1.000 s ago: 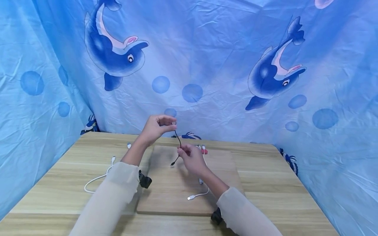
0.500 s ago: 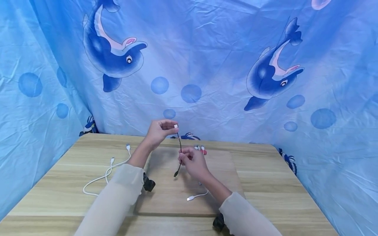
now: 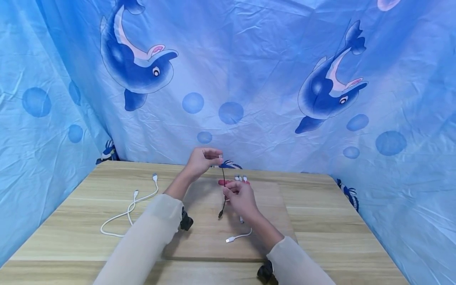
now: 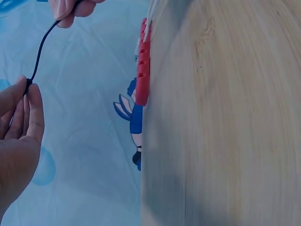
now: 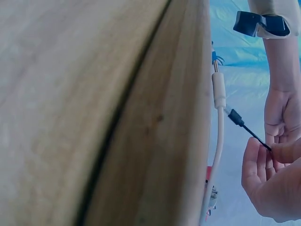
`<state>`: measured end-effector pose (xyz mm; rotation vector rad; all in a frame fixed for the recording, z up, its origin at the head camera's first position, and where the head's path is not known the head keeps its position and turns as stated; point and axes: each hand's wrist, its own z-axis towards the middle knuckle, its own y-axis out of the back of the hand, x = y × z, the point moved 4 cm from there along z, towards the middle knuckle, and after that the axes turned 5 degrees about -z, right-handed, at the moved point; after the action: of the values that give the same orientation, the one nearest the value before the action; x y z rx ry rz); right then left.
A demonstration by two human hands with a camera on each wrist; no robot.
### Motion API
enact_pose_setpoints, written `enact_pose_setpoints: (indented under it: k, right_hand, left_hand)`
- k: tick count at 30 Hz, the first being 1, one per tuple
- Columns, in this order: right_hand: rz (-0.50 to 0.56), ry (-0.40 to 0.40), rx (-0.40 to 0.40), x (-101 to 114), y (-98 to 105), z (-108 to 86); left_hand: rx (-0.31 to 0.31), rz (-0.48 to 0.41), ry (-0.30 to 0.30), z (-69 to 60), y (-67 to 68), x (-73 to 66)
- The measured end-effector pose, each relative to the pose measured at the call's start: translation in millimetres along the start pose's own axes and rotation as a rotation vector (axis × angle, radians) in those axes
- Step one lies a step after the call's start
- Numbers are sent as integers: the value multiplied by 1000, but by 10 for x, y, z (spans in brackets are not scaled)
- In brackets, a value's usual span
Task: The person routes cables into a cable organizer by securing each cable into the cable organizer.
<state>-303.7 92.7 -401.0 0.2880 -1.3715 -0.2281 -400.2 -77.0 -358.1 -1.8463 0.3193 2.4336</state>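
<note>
A short black USB cable [image 3: 223, 174] hangs between both hands above the wooden board [image 3: 199, 241]. At its upper end, my left hand [image 3: 201, 162] pinches the USB plug between thumb and fingertips. Lower down, my right hand [image 3: 243, 198] pinches the cord partway along. The small black plug [image 5: 235, 117] at the other end dangles free beneath the right hand. Behind the right hand lies a red slotted strip [image 4: 143, 84], partly hidden, with white cable ends set in some of its slots.
Two white cable ends and a looped cord [image 3: 112, 219] lie on the table left of the board. Another white cable with a plug [image 3: 230, 239] lies on the board under the right forearm. A blue dolphin-print cloth [image 3: 249, 79] hangs behind the table.
Both hands have shifted right and slightly down with the black cable, which now hangs straighter. More of the red strip shows behind the right hand. White cables at left are uncovered.
</note>
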Motion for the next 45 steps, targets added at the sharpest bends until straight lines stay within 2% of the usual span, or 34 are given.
enact_pose_setpoints:
  k: [6, 12, 19, 25, 29, 37, 45]
  right_hand:
    - [-4, -36, -2, -92, 74, -4]
    - [-10, -110, 22, -161, 142, -25]
    - [35, -244, 55, -288, 236, -34]
    - [74, -288, 75, -366, 317, -26]
    - [68, -291, 91, -388, 335, -22]
    - [42, -303, 103, -421, 315, 20]
    - [37, -306, 142, -428, 296, 15]
  left_hand:
    - [-17, 37, 7, 13, -139, 19]
    - [-21, 65, 12, 51, -263, 112]
    - [3, 115, 37, 68, -433, 223]
    - [24, 153, 35, 85, -534, 278]
    - [57, 187, 43, 107, -563, 317]
    - [71, 281, 35, 156, -538, 354]
    - [144, 315, 23, 202, -541, 413]
